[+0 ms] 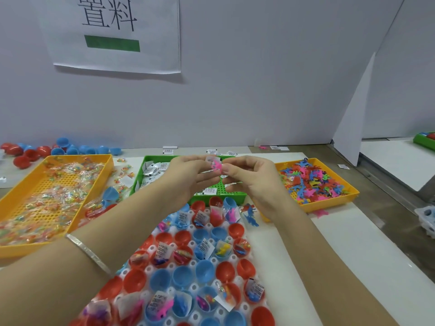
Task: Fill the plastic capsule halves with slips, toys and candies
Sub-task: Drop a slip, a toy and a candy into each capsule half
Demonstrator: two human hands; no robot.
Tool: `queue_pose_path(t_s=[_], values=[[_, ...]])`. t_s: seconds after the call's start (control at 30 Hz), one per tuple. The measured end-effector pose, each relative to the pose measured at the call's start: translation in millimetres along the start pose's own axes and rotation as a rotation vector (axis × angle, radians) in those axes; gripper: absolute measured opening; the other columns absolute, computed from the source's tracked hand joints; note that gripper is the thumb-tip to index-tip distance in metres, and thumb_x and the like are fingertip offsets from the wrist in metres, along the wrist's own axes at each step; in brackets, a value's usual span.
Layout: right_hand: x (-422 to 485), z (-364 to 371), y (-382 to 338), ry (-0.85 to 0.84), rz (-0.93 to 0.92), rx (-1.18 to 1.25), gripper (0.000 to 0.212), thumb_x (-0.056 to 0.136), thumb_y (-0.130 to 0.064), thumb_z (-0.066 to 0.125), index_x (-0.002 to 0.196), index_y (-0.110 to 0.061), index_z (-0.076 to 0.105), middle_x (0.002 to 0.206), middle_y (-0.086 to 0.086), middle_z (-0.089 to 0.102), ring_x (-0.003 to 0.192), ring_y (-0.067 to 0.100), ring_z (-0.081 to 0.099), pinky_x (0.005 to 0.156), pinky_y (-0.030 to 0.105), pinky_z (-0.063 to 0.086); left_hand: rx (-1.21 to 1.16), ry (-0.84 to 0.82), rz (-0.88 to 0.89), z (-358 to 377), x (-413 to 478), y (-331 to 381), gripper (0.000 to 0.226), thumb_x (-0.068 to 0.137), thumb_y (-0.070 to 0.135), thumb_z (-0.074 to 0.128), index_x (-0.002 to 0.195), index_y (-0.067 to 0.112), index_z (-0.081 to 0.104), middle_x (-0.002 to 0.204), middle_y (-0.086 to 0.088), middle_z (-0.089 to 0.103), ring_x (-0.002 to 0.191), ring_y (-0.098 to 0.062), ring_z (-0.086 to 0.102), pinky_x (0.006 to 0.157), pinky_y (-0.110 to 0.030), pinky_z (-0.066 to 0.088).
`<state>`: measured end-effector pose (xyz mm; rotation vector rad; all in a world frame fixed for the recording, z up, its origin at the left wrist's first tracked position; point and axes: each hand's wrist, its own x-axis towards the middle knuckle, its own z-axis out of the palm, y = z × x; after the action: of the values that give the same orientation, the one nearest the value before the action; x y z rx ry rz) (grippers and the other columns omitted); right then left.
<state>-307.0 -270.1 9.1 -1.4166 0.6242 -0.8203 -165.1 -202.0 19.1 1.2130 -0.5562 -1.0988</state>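
Left hand (188,177) and right hand (251,181) meet, both seemingly pinching a pink toy (216,166).

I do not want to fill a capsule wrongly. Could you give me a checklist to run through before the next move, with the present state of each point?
1. Pink toy pinched between left hand and right hand: ok.
2. Paper slip held together with the toy: ok.
3. Candy packet in the hands: not ok, none seen.
4. Empty blue capsule half free in the white holder: ok.
5. Orange candy tray stocked with packets: ok.
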Motion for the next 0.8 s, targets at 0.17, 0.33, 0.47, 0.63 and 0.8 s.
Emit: queue_pose_path(t_s=[0.17,0.33,0.47,0.63,0.8], values=[[-4,5,-1,0.065,-0.023,-0.029,0.013,0.080,-0.008,0.075,0.092,-0.009,0.070,0.071,0.005,0.072,0.062,0.016,0.068,0.054,0.022,0.056,0.013,-0.107,0.005,1,-13,-1,0.019,0.094,-0.007,0.051,0.099,-0.001,0.068,0.088,-0.017,0.075,0.075,-0.021,0.075,0.065,-0.025,0.061],[-7,13,-3,0.070,-0.010,-0.038,0.025,0.079,-0.010,0.077,0.101,-0.011,0.065,0.071,0.005,0.072,0.058,0.014,0.067,0.052,0.022,0.054,-0.005,-0.124,-0.018,-13,-27,6,0.019,0.097,0.000,0.051,0.103,0.001,0.069,0.093,-0.017,0.076,0.080,-0.023,0.075,0.065,-0.026,0.060],[-13,22,-3,0.039,-0.027,-0.074,0.025,0.075,-0.017,0.077,0.099,-0.012,0.070,0.080,0.006,0.074,0.067,0.016,0.070,0.054,0.023,0.055,0.073,-0.136,0.057,-18,-43,7,0.014,0.091,0.007,0.062,0.103,0.005,0.070,0.099,-0.014,0.075,0.086,-0.019,0.074,0.073,-0.026,0.060],[-21,37,-3,0.003,-0.136,-0.004,0.020,0.074,-0.017,0.072,0.093,-0.011,0.071,0.086,0.006,0.074,0.078,0.018,0.071,0.056,0.025,0.056,0.262,-0.122,0.093,-21,-59,10,0.024,0.101,0.011,0.051,0.120,0.007,0.065,0.116,-0.011,0.071,0.109,-0.019,0.068,0.098,-0.038,0.053],[-25,41,-7,-0.044,-0.199,-0.012,0.012,0.070,-0.020,0.071,0.081,-0.022,0.076,0.083,0.008,0.074,0.071,0.021,0.072,0.054,0.024,0.057,0.639,-0.081,0.225,-62,-64,32,0.048,0.099,0.028,0.055,0.146,0.022,0.044,0.145,0.000,0.051,0.126,-0.013,0.053,0.100,-0.025,0.044]])
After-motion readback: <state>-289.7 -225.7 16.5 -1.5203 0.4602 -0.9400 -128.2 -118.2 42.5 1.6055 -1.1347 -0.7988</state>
